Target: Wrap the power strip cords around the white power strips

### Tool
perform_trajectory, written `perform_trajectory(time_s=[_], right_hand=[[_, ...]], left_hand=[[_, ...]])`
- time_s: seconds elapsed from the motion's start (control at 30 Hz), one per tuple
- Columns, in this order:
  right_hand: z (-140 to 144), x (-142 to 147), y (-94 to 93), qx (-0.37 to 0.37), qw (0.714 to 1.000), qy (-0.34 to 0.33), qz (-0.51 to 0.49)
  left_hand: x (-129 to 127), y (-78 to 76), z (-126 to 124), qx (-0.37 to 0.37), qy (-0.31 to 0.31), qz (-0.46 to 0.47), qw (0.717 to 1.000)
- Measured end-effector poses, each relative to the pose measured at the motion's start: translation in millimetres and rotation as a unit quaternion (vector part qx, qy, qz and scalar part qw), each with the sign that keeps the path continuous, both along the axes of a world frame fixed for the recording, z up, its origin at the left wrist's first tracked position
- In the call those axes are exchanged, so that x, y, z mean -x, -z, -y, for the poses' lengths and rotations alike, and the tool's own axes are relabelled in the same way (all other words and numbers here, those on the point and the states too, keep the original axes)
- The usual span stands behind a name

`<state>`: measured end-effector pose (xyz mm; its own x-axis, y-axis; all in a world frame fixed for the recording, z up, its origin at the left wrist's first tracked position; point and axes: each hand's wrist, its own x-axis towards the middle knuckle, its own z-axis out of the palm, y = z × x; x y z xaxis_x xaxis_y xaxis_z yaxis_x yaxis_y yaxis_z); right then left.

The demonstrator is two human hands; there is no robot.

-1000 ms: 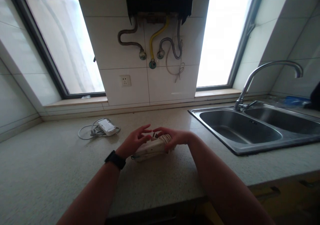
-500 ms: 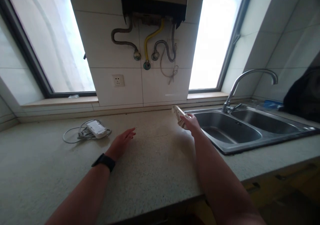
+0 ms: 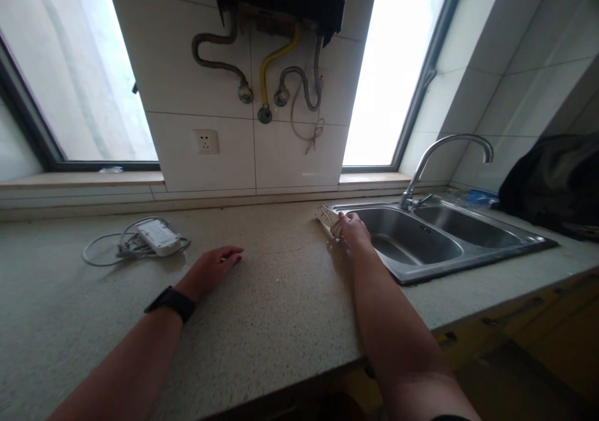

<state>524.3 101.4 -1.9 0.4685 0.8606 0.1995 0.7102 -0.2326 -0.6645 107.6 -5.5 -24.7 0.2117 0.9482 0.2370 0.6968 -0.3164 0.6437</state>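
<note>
By the sink's left edge my right hand [image 3: 354,229] is closed on a white power strip [image 3: 324,212] with its pale cord wound around it. The strip is low at the countertop; whether it bears on the surface I cannot tell. Part of it is hidden by my fingers. My left hand [image 3: 216,268], with a dark watch [image 3: 171,304] on the wrist, is held low over the counter, fingers loosely extended and nothing in them. Left of that hand lies a white adapter-like block [image 3: 159,236] with a grey cord [image 3: 100,264] looped about it.
On the right a double-bowl steel sink [image 3: 423,276] with a curved faucet [image 3: 447,139] is set into the speckled countertop [image 3: 281,321]. A dark bag [image 3: 552,184] stands beyond it. A wall socket [image 3: 206,141] and a water heater [image 3: 281,0] with hoses are on the tiled wall.
The view has shifted, so the scene sits further left. My right hand has lowered the power strip closer to the countertop. My left hand's fingers have curled a little.
</note>
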Motion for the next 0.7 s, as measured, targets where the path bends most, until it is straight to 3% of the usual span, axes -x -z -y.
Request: perform_trajectory(time_s=[0.13, 0.43, 0.7], right_hand=[[0.8, 1.9, -0.5, -0.001, 1.000, 0.021, 0.019], [5.8, 6.9, -5.0, 0.009, 0.991, -0.079, 0.109], [-7.0, -0.8, -0.7, 0.012, 0.993, -0.079, 0.088]], left_hand=[[1.0, 0.3, 0.4, 0.001, 0.005, 0.000, 1.000], [-2.1, -2.9, 3.5, -0.007, 0.015, -0.013, 1.000], [-1.5, -1.9, 2.9, -0.016, 0.018, -0.016, 1.000]])
